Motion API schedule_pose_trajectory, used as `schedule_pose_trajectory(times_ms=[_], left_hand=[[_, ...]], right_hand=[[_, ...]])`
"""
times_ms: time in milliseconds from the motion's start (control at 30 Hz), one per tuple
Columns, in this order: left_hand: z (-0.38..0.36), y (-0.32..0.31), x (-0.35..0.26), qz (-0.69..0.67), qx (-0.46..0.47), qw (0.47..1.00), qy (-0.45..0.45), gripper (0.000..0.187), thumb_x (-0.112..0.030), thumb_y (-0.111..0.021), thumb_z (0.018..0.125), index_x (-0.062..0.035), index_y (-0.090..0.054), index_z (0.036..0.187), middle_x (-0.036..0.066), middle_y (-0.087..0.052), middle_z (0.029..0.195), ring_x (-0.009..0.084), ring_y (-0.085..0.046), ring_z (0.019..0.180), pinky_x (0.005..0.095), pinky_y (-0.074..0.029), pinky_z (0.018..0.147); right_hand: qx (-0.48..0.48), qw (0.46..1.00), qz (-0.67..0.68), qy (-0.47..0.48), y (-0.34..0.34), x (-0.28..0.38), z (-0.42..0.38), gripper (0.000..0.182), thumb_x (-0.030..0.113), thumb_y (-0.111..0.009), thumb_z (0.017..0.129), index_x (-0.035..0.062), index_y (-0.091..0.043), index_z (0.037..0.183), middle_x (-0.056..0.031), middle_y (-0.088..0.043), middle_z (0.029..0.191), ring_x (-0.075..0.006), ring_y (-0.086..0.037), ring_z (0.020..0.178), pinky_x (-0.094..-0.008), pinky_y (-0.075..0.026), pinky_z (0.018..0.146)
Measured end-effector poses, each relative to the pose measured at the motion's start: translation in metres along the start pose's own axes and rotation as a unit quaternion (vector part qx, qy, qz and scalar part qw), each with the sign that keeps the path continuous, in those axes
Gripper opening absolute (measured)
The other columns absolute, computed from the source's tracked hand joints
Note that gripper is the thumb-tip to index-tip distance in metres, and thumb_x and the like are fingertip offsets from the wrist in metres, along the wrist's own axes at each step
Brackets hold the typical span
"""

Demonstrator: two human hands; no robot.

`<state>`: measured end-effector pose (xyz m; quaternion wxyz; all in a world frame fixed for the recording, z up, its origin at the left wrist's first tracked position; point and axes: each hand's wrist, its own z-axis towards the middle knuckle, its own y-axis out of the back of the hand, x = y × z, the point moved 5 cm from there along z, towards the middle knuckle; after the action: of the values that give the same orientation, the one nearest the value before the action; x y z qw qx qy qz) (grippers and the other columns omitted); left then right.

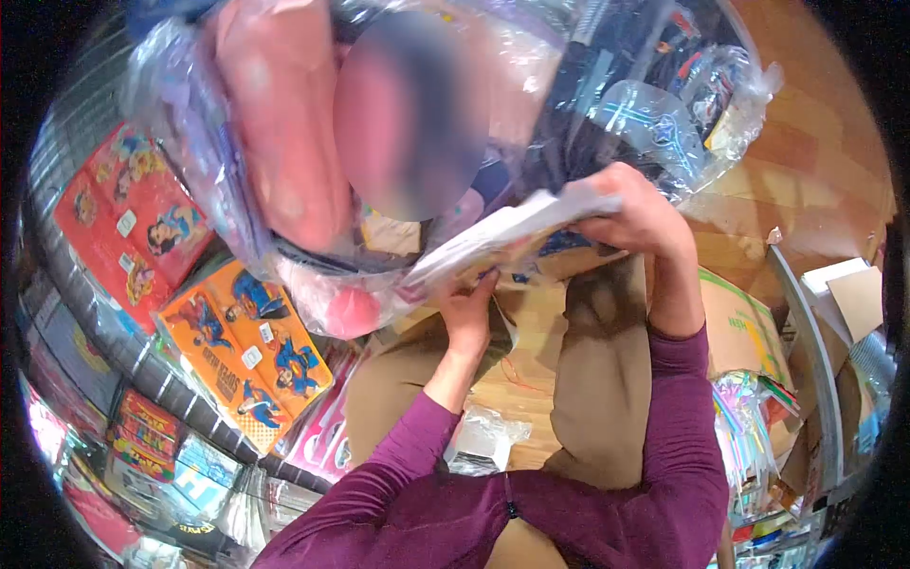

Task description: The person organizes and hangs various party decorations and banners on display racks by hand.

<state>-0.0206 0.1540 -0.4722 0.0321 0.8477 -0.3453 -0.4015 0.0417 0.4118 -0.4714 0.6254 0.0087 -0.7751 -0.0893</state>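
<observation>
The packet [521, 228], thin, white and flat with some printed colour on its lower side, slanted just in front of the pile [284, 123], its far end raised to the right; the right hand [640, 213] was closed on that end; the left hand [466, 313] was at the packet's lower edge, thumb in sight, and how tightly it closed could not be told.

The pile was of soft bags in crinkled, glossy clear plastic; a smooth, rounded pink bag lay at its left, a dark bag [654, 128] with a star at its right, and a blurred oval hid its middle; a fuzzy pink ball [353, 311] sat at its near edge.

Left of the pile lay a flat red case [133, 228] with printed figures; nearer the person, below the pile's left side, was an orange case [248, 351] with caped figures; right of the pile stretched glossy wooden floor [806, 171]; nearer on that side stood a cardboard box [735, 332] beside a grey metal bar [815, 370].
</observation>
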Motion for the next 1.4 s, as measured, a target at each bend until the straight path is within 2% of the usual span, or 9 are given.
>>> schedule_pose_trajectory(times_ms=[167,333,500,633,833,1033,1167,1300,1400], left_hand=[[-0.046,0.029,-0.066,0.153,0.072,0.952,-0.254,0.024,0.006,-0.066,0.07,0.0002,-0.054,0.09,0.012,-0.061,0.097,0.0152,-0.056,0.091,0.028,-0.044,0.079],[-0.098,0.065,-0.098,-0.05,0.182,0.979,-0.08,0.03,0.007,-0.065,0.07,-0.0005,-0.057,0.099,0.007,-0.061,0.096,0.014,-0.056,0.088,0.0266,-0.046,0.077],[-0.145,0.133,-0.165,-0.036,0.296,0.953,-0.051,0.039,0.006,-0.066,0.07,-0.001,-0.055,0.107,0.004,-0.059,0.099,0.0109,-0.054,0.087,0.0272,-0.046,0.078],[-0.195,0.179,-0.243,-0.113,0.295,0.948,-0.021,0.051,0.006,-0.069,0.067,-0.0017,-0.049,0.114,0.005,-0.057,0.103,0.013,-0.054,0.092,0.0288,-0.046,0.081],[-0.266,0.24,-0.316,-0.272,0.262,0.921,-0.096,0.063,0.004,-0.068,0.067,-0.0042,-0.04,0.123,0.008,-0.054,0.109,0.0188,-0.054,0.098,0.0316,-0.045,0.086],[-0.356,0.307,-0.387,-0.298,0.183,0.923,-0.16,0.073,0.009,-0.07,0.063,-0.0047,-0.035,0.126,0.008,-0.05,0.115,0.0203,-0.051,0.105,0.0347,-0.046,0.089],[-0.404,0.34,-0.411,-0.359,0.157,0.891,-0.23,0.072,0.009,-0.067,0.064,-0.0053,-0.035,0.126,0.007,-0.051,0.114,0.0185,-0.052,0.105,0.034,-0.044,0.089],[-0.441,0.362,-0.42,-0.423,0.117,0.857,-0.269,0.071,0.006,-0.067,0.065,-0.005,-0.035,0.127,0.008,-0.052,0.114,0.0181,-0.052,0.105,0.0337,-0.043,0.09],[-0.465,0.378,-0.422,-0.443,0.136,0.831,-0.308,0.076,-0.001,-0.072,0.064,-0.0054,-0.032,0.129,0.007,-0.048,0.12,0.0167,-0.048,0.109,0.0333,-0.04,0.093]], right_hand=[[-0.02,0.999,0.045,-0.002,-0.012,0.048,-0.038,0.019,0.0,-0.059,0.061,0.0005,-0.061,0.08,-0.0102,-0.06,0.07,-0.021,-0.057,0.058,-0.0269,-0.043,0.054],[-0.114,0.918,0.331,-0.188,-0.049,0.096,-0.109,0.031,-0.002,-0.06,0.058,-0.004,-0.063,0.088,-0.0087,-0.065,0.08,-0.0146,-0.06,0.07,-0.0269,-0.048,0.062],[-0.096,0.864,0.473,-0.143,-0.071,0.198,-0.145,0.075,0.01,-0.08,0.051,-0.0017,-0.047,0.118,-0.008,-0.054,0.114,-0.0175,-0.049,0.105,-0.034,-0.039,0.09],[-0.083,0.899,0.424,-0.069,-0.068,0.266,-0.158,0.106,0.051,-0.083,0.044,-0.0026,-0.039,0.125,-0.0094,-0.046,0.124,-0.0223,-0.04,0.116,-0.0373,-0.029,0.099],[0.136,0.909,0.385,-0.082,-0.055,0.428,-0.132,0.108,0.047,-0.081,0.052,-0.0021,-0.027,0.131,-0.0077,-0.043,0.125,-0.0176,-0.039,0.114,-0.0343,-0.033,0.096],[0.153,0.952,0.265,-0.003,-0.044,0.555,-0.108,0.069,0.012,-0.072,0.066,-0.0002,-0.037,0.124,-0.0062,-0.05,0.113,-0.0149,-0.049,0.101,-0.03,-0.042,0.084],[0.151,0.969,0.182,-0.069,-0.03,0.612,-0.083,0.058,0.008,-0.068,0.07,0.0006,-0.04,0.12,-0.0035,-0.056,0.1,-0.012,-0.054,0.086,-0.0275,-0.045,0.074],[0.225,0.965,0.124,0.057,-0.031,0.699,-0.057,0.005,0.006,-0.063,0.073,0.0012,-0.063,0.075,0.0031,-0.058,0.07,-0.0057,-0.052,0.065,-0.021,-0.041,0.058],[0.203,0.972,0.081,0.088,-0.037,0.733,-0.042,0.007,0.006,-0.062,0.073,0.0016,-0.064,0.079,0.0036,-0.058,0.072,-0.0051,-0.051,0.065,-0.0205,-0.04,0.056]])
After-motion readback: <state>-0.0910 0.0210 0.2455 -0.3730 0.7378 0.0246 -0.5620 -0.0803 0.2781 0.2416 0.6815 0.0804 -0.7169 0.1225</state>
